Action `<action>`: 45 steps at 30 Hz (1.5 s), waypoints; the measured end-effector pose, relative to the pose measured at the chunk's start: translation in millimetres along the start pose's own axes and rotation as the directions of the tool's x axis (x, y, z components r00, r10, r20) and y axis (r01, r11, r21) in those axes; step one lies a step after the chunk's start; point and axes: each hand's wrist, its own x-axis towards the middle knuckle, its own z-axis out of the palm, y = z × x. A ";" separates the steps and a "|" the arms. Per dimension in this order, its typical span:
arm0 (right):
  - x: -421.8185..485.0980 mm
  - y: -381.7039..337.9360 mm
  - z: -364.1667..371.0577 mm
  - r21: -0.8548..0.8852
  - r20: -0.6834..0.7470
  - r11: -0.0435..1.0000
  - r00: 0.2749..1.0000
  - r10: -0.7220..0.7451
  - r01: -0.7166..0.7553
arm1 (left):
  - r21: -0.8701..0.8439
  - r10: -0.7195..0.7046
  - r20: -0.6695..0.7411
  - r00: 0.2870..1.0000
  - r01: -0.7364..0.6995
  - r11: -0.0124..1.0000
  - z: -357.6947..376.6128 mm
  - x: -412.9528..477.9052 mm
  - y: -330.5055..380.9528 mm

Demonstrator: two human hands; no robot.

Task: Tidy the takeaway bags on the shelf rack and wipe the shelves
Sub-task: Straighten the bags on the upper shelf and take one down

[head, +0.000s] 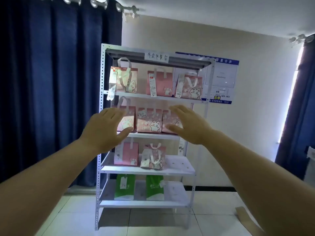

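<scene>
You're holding both arms out straight ahead, w/ nothing in either hand. Your left hand (105, 130) is spreading open, fingers straight, palm toward the shelf rack (102, 79). It's overlapping the left pink bag (129, 119) at the left end of the 2nd shelf from the top. Your right hand (189, 125) is spreading open the same way, overlapping the right pink bag (166, 119) at that shelf's right end. Can't tell whether your fingertips are touching those bags or hovering short of them. The middle pink bag (149, 121) is sitting upright between your hands, just beside its 2 neighbours, w/ a small tag near its top left corner.

A cardboard piece (242, 213) is lying on the tiled floor (68, 218), off to the rack's right.

The rack, white metal, is standing on that floor w/ 4 shelves loaded. The top shelf is carrying 3 pink cat bags (127, 80) spaced apart, each w/ a long receipt hanging down; the right 1 is leaning. The 3rd shelf is carrying 2 pink bags (127, 154) toward its left end. The bottom shelf is carrying 2 green bags (124, 188), upright, at the left end & middle. A handwritten paper label (156, 57) is hanging on the rack's top front edge.

Behind, a navy curtain (51, 82) is covering the left side & a blue notice board (221, 79) is showing past the rack's right post.
</scene>
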 end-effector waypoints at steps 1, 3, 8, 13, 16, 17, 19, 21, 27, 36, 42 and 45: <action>1.2 0.3 9.2 0.024 0.018 1.000 1.000 0.011 -0.012 | -0.005 -0.020 0.005 1.000 0.020 1.000 7.9 -2.8 -2.7; 5.5 1.8 27.9 0.028 0.064 0.999 0.998 0.022 -0.024 | -0.003 -0.058 0.024 0.998 0.058 0.998 25.5 -6.5 -10.6; 31.2 4.7 76.8 0.075 0.152 0.995 0.987 0.052 -0.064 | 0.017 -0.133 0.116 0.984 0.132 0.991 63.3 -5.2 -43.8; 92.7 3.6 131.4 0.119 0.132 0.988 0.988 0.084 -0.100 | 0.088 -0.170 0.132 0.977 0.159 0.983 101.0 15.1 -105.5; 143.8 -1.5 162.8 0.160 0.101 0.981 0.990 0.096 -0.111 | 0.097 -0.193 0.126 0.973 0.182 0.979 123.5 35.9 -153.2; 162.2 -3.2 172.9 0.173 0.093 0.978 0.991 0.100 -0.115 | 0.106 -0.202 0.120 0.972 0.190 0.976 130.7 44.3 -169.7; 200.2 -6.4 191.6 0.187 0.083 0.975 0.991 0.108 -0.122 | 0.109 -0.223 0.117 0.968 0.211 0.972 145.4 62.8 -203.5; 236.6 -7.9 208.2 0.214 0.065 0.967 0.990 0.124 -0.135 | 0.109 -0.235 0.123 0.964 0.222 0.969 160.7 81.9 -235.5; 315.8 -3.4 260.8 0.300 -0.026 0.943 0.987 0.161 -0.146 | 0.023 -0.275 0.087 0.958 0.274 0.961 213.6 133.2 -308.1; 393.5 47.3 333.8 0.332 -0.126 0.931 0.971 0.206 -0.154 | -0.179 -0.303 0.034 0.952 0.304 0.936 314.1 211.1 -363.5; 458.4 94.1 381.1 0.351 -0.175 0.924 0.960 0.221 -0.149 | -0.228 -0.323 0.042 0.945 0.324 0.918 378.3 275.7 -394.8; 494.0 117.0 402.2 0.365 -0.202 0.917 0.949 0.243 -0.158 | -0.246 -0.349 0.016 0.937 0.342 0.907 402.0 306.6 -414.1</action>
